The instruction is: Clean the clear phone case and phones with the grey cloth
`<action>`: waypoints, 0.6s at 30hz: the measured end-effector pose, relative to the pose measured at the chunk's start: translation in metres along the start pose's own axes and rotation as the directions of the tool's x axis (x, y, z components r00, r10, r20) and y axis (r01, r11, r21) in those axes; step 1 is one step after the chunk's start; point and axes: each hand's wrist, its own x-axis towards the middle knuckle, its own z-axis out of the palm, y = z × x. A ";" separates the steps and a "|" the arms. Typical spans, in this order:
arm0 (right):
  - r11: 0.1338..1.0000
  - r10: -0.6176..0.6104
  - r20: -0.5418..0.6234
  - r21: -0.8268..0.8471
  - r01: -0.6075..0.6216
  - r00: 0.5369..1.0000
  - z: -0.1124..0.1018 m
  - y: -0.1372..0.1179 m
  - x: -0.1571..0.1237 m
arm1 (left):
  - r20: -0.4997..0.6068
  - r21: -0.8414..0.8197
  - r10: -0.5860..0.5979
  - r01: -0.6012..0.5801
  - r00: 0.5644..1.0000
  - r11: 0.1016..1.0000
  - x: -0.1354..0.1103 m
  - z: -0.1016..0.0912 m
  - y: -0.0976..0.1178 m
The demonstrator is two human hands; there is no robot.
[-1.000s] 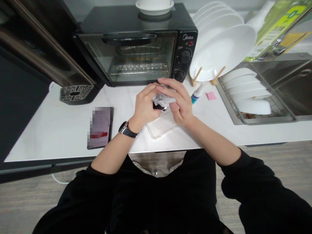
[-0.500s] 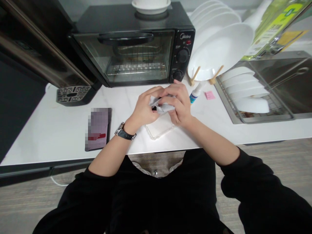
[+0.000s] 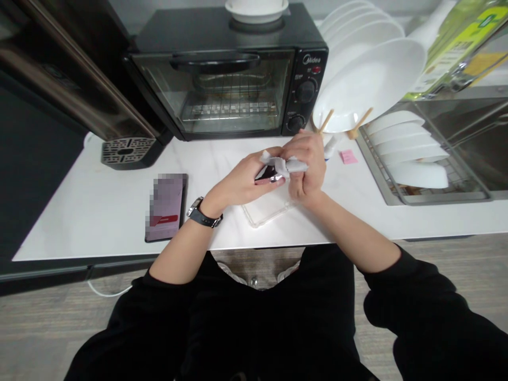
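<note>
Both hands meet above the white counter (image 3: 99, 206), in front of the black toaster oven (image 3: 234, 74). My left hand (image 3: 246, 182), with a watch on its wrist, grips a small dark phone (image 3: 266, 173) by its edges. My right hand (image 3: 305, 164) is closed on a crumpled white wipe (image 3: 283, 164) pressed against the phone. A clear phone case (image 3: 268, 209) lies flat on the counter just under the hands.
A second phone (image 3: 166, 206) lies screen-up at the left. A drip tray (image 3: 125, 151) sits under a dark machine. White plates (image 3: 369, 79) stand in a wooden rack; more plates (image 3: 408, 153) lie in the sink rack. A pink note (image 3: 348, 156) lies nearby.
My right hand has shifted right and turned into a tighter fist on the wipe. My left hand has tilted the phone so more of its dark face shows.
</note>
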 end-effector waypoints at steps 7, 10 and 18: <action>0.966 0.213 -0.118 -0.124 -0.228 0.970 0.003 0.000 -0.002 | 0.195 -0.313 -0.078 0.137 0.978 0.940 -0.002 -0.001 0.002; 0.952 0.291 -0.158 -0.048 -0.302 0.944 0.004 0.001 -0.003 | 0.223 -0.363 -0.121 0.197 0.967 0.911 0.000 0.003 0.000; 0.905 0.421 -0.107 0.111 -0.410 0.901 0.014 0.022 -0.011 | 0.176 -0.587 -0.374 0.402 0.910 0.703 0.008 0.008 -0.003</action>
